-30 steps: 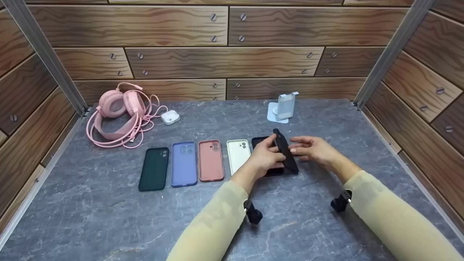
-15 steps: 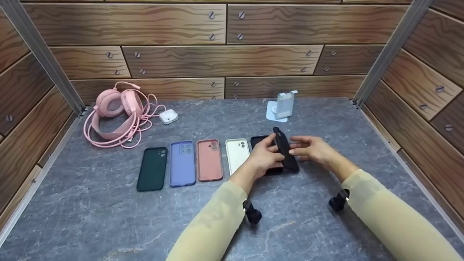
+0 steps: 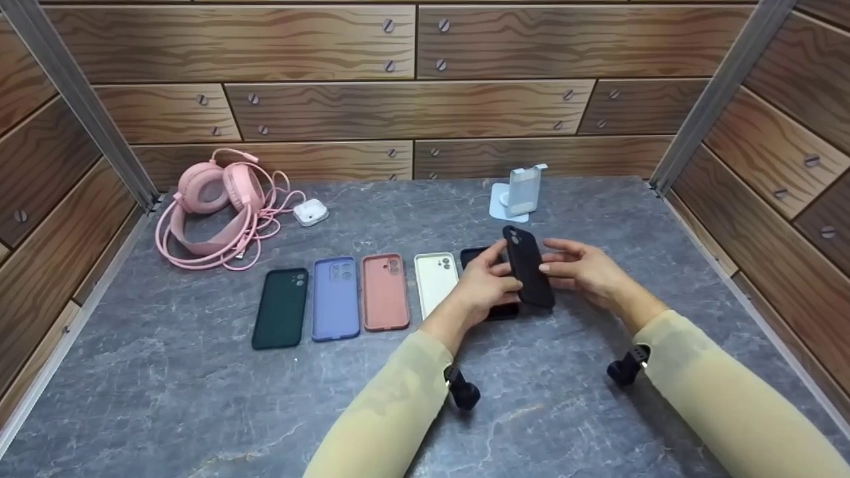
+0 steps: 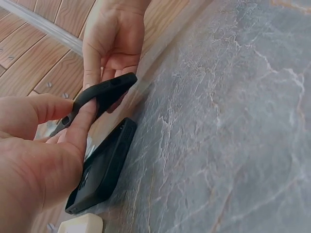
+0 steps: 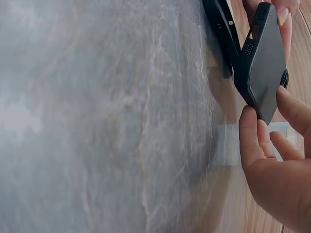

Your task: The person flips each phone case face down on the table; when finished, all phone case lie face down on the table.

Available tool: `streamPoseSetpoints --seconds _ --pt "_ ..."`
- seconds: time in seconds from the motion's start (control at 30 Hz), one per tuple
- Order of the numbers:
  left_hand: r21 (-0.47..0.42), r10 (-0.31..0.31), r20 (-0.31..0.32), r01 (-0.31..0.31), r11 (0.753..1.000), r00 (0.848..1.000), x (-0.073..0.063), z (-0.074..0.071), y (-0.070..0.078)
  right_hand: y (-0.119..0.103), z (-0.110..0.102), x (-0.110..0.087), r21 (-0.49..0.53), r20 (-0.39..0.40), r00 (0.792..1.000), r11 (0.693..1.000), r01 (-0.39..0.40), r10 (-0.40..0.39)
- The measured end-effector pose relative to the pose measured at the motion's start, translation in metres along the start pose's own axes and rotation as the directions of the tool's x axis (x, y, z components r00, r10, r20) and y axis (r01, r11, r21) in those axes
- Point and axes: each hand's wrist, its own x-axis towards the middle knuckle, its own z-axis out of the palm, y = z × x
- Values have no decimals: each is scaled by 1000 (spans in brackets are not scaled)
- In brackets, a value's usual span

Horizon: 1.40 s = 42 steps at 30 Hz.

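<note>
A black phone case (image 3: 529, 269) is held tilted above the table, its camera cutout at the upper end. My left hand (image 3: 483, 284) grips its left edge, thumb on one side and fingers on the other, as the left wrist view also shows. At the opposite edge, my right hand (image 5: 279, 160) holds the case between thumb and fingertips. Below lies a second black phone case (image 4: 104, 170), partly hidden by my left hand in the head view. Left of it rests a white phone case (image 3: 435, 282), partly covered by my left forearm.
Pink (image 3: 385, 292), blue (image 3: 336, 302) and dark green phone cases (image 3: 280, 309) continue the row leftward. Pink headphones (image 3: 212, 212) with a tangled cord and a small white case (image 3: 311, 212) sit at back left. A pale blue phone stand (image 3: 524, 191) stands at back right.
The held black case has turned so that its broad back now faces the head camera more, and its lower end has lifted slightly. My right hand has shifted slightly right and up with it.
</note>
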Motion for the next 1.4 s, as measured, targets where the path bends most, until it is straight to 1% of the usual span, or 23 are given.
streamPoseSetpoints --seconds 0.13,0.23,0.3,0.37,0.43,0.53,0.57,0.63,0.73,0.9,0.97,1.07,1.17,1.27,1.4 --pt "14 6 10 -6 1000 1000 0 -2 -1 -1 0 0 3 -18 1000 1000 12 -12" --pt "50 10 25 -12 999 1000 0 -4 -2 -1 -1 0 -13 -22 1000 1000 10 -11" --pt "89 16 37 -19 996 999 0 -5 -2 -1 -1 -1 -25 -25 1000 1000 2 -2" --pt "154 27 41 -33 987 999 1 -7 -2 -1 -2 -1 -48 -26 1000 999 -10 8" --pt "241 37 36 -44 970 999 2 -8 -1 -1 -4 -2 -78 -26 1000 997 -18 17" --pt "377 52 21 -56 924 998 3 -9 0 0 -5 -3 -116 -25 1000 993 -15 12" --pt "411 53 14 -54 910 998 3 -9 1 0 -6 -3 -127 -26 1000 992 -11 8" --pt "454 50 6 -48 890 999 3 -8 2 0 -6 -3 -153 -31 1000 988 -1 -4" --pt "476 35 3 -32 879 999 3 -6 4 0 -8 -3 -217 -48 999 976 8 -18" --pt "509 3 10 -8 861 1000 4 -2 5 3 -12 -1 -319 -59 997 948 19 -40" --pt "530 -8 10 1 848 1000 4 -1 4 4 -13 0 -348 -61 997 937 17 -41" --pt "554 -19 1 16 832 1000 5 0 4 6 -15 1 -382 -69 997 924 4 -32" --pt "568 -18 -13 22 823 1000 6 1 3 6 -17 1 -403 -73 997 915 -1 -31" --pt "575 -12 -24 24 818 1000 7 3 3 6 -17 0 -426 -73 996 904 8 -43" --pt "590 -20 -40 40 806 999 9 5 2 6 -18 -1 -459 -61 996 888 28 -63"
